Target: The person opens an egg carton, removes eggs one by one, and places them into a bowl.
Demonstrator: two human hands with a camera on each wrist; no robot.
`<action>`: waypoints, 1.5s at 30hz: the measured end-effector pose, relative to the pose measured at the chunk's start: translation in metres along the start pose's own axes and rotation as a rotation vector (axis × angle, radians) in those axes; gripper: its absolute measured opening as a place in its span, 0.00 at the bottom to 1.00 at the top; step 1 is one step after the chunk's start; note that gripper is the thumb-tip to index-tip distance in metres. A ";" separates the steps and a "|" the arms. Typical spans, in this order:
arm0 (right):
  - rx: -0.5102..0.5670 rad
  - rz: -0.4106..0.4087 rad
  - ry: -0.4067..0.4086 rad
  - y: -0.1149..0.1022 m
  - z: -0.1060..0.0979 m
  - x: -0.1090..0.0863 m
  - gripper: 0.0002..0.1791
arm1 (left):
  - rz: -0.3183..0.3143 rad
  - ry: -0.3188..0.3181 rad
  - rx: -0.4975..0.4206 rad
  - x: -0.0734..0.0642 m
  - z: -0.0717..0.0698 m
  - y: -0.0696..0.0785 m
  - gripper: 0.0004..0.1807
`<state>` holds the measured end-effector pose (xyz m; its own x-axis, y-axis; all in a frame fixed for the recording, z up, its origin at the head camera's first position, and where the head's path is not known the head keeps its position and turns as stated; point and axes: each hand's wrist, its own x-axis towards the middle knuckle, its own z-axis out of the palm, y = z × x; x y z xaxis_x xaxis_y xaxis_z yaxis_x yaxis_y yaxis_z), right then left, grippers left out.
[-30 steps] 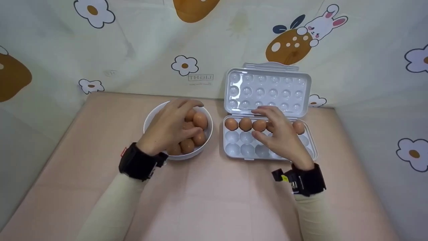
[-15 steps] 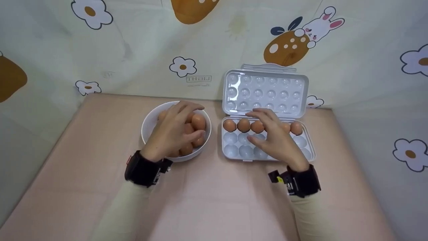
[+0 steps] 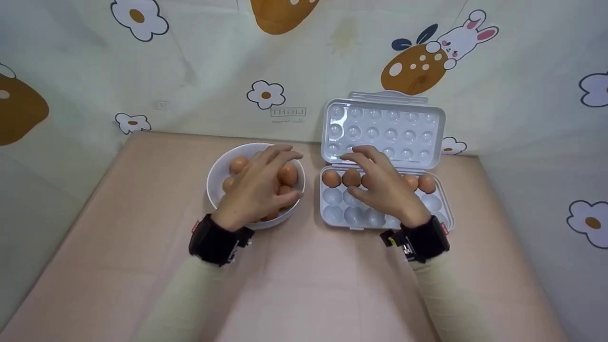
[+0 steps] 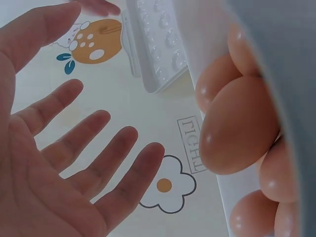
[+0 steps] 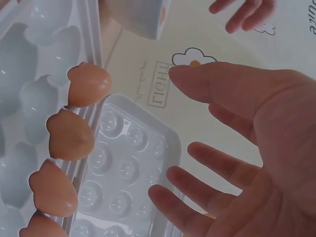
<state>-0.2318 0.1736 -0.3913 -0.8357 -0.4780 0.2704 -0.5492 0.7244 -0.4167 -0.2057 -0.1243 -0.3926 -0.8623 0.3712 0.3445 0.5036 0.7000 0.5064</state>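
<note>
My left hand [image 3: 259, 187] hovers over a white bowl [image 3: 212, 176] of brown eggs [image 3: 239, 165], fingers spread and holding nothing. Seen from the left wrist, its palm [image 4: 54, 197] is bare, and a large egg [image 4: 242, 126] lies beside it among others. Above a white plastic egg box [image 3: 333, 216] with its lid [image 3: 384, 128] raised, my right hand [image 3: 387, 187] is held with loose, parted fingers and a bare palm. Eggs [image 3: 331, 178] sit along the box's back row, some hidden behind this hand. The two front rows of hollows [image 3: 354, 216] that show hold no eggs.
Bowl and box stand side by side on a pink-covered table [image 3: 304, 280]. A pale patterned sheet [image 3: 204, 61] hangs behind and at both sides. The raised lid leans back near this sheet.
My left hand has shifted right over the bowl, uncovering eggs at its left. My right hand has moved slightly left over the box. The eggs stay in place.
</note>
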 end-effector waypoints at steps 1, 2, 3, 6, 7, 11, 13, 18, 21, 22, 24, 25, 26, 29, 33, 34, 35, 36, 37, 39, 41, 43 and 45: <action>-0.020 0.007 -0.022 0.000 0.001 0.003 0.37 | 0.006 0.000 0.001 0.000 0.001 0.001 0.38; -0.039 0.015 -0.044 0.001 0.003 0.007 0.37 | 0.012 0.000 0.000 -0.001 0.002 0.001 0.39; -0.057 0.021 -0.065 0.001 0.005 0.010 0.37 | 0.019 0.001 -0.001 -0.001 0.004 0.002 0.39; -0.103 0.035 -0.123 0.003 0.013 0.018 0.37 | 0.044 0.008 0.001 -0.002 0.007 0.004 0.40; -0.115 0.036 -0.139 0.004 0.015 0.020 0.37 | 0.051 0.009 0.004 -0.002 0.008 0.004 0.40; -0.135 0.035 -0.193 0.007 0.026 0.028 0.36 | 0.066 0.005 0.028 -0.003 0.014 0.005 0.41; -0.149 0.030 -0.210 0.008 0.032 0.032 0.37 | 0.073 0.003 0.050 -0.003 0.017 0.006 0.41; -0.186 0.012 -0.237 0.010 0.044 0.039 0.37 | 0.097 -0.009 0.103 -0.002 0.024 0.008 0.43; -0.192 0.010 -0.245 0.011 0.050 0.042 0.34 | 0.114 -0.013 0.096 -0.002 0.027 0.009 0.43; -0.194 -0.003 -0.241 0.011 0.052 0.042 0.31 | 0.120 -0.009 0.085 -0.002 0.028 0.009 0.43; -0.210 -0.025 -0.232 0.012 0.056 0.044 0.26 | 0.132 0.001 0.073 -0.003 0.029 0.009 0.43; -0.222 -0.041 -0.226 0.012 0.058 0.045 0.24 | 0.137 0.006 0.072 -0.003 0.029 0.009 0.43; -0.228 -0.059 -0.219 0.012 0.060 0.045 0.22 | 0.140 0.011 0.074 -0.003 0.029 0.009 0.43; -0.240 -0.108 -0.189 0.013 0.064 0.046 0.20 | 0.143 0.017 0.079 -0.004 0.029 0.009 0.43; -0.225 -0.148 -0.142 0.013 0.067 0.047 0.19 | 0.142 0.015 0.082 -0.004 0.027 0.010 0.43; -0.222 -0.149 -0.136 0.013 0.067 0.048 0.17 | 0.141 0.013 0.082 -0.004 0.027 0.010 0.43; -0.220 -0.149 -0.130 0.013 0.068 0.049 0.16 | 0.141 0.012 0.081 -0.004 0.027 0.010 0.43; -0.221 -0.146 -0.127 0.012 0.068 0.049 0.14 | 0.141 0.011 0.081 -0.004 0.027 0.010 0.43; -0.220 -0.140 -0.127 0.012 0.069 0.050 0.13 | 0.144 0.013 0.080 -0.004 0.026 0.010 0.42; -0.225 -0.131 -0.124 0.012 0.070 0.051 0.12 | 0.145 0.015 0.082 -0.004 0.026 0.009 0.42; -0.227 -0.125 -0.115 0.011 0.070 0.052 0.11 | 0.144 0.018 0.082 -0.004 0.026 0.009 0.42; -0.226 -0.132 -0.101 0.012 0.071 0.052 0.11 | 0.142 0.018 0.080 -0.005 0.026 0.009 0.42; -0.214 -0.141 -0.084 0.013 0.071 0.052 0.11 | 0.137 0.014 0.078 -0.005 0.026 0.009 0.42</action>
<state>-0.2822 0.1228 -0.4442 -0.7523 -0.6151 0.2362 -0.6562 0.7316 -0.1849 -0.1984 -0.1046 -0.4102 -0.7848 0.4578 0.4177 0.6101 0.6888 0.3915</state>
